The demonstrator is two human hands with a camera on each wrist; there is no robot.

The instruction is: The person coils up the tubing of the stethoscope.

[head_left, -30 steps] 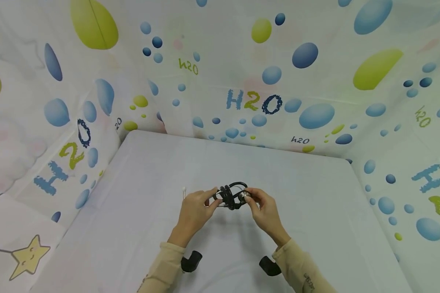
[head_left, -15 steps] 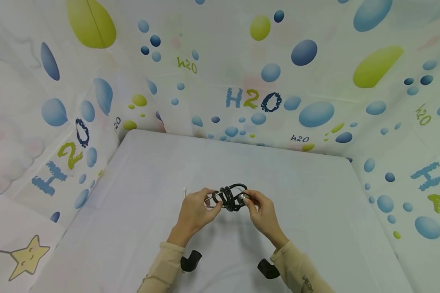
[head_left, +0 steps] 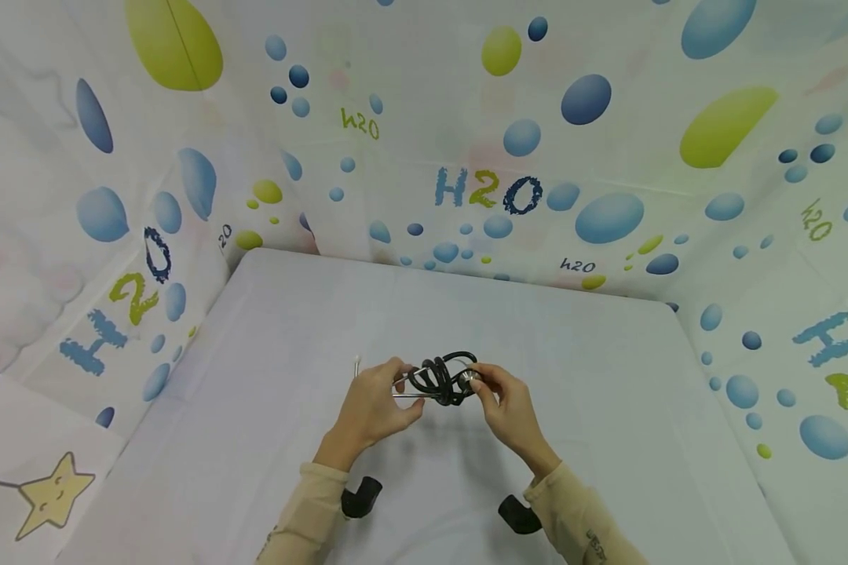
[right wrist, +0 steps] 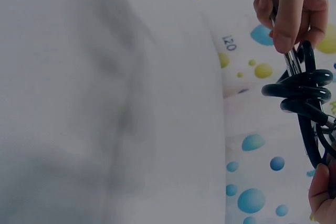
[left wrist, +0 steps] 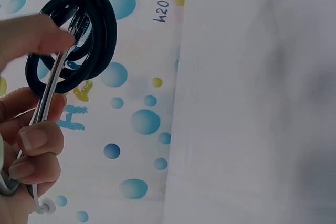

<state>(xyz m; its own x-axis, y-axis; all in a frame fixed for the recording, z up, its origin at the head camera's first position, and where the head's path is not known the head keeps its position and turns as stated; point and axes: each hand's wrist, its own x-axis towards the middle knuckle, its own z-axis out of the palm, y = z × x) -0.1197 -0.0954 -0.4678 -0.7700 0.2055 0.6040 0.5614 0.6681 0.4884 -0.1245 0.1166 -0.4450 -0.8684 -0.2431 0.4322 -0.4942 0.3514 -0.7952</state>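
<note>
A stethoscope [head_left: 438,383] is held up over the white table, its black tubing [right wrist: 299,92] coiled in several loops around the metal ear tubes [left wrist: 51,87]. The left hand [head_left: 369,410] holds the ear tubes, with fingers curled round them and the thumb lying along them near the loops. One white ear tip [left wrist: 48,205] sticks out below that hand in the left wrist view. On the other side, the right hand [head_left: 514,412] pinches the silver chest piece [head_left: 468,380] between thumb and fingers. In the right wrist view, the right hand shows only at the edge.
The white-covered table [head_left: 311,314] spreads beneath both hands. Curtains [head_left: 410,157] printed with coloured drops and "H2O" enclose its back and sides. A black bent piece [head_left: 362,497] sits beside the left wrist, and a similar black piece [head_left: 519,515] beside the right.
The left hand has shifted slightly left and its thumb has moved back from the coils, so more of the metal tubes shows. The right hand keeps its pinch, nearly still.
</note>
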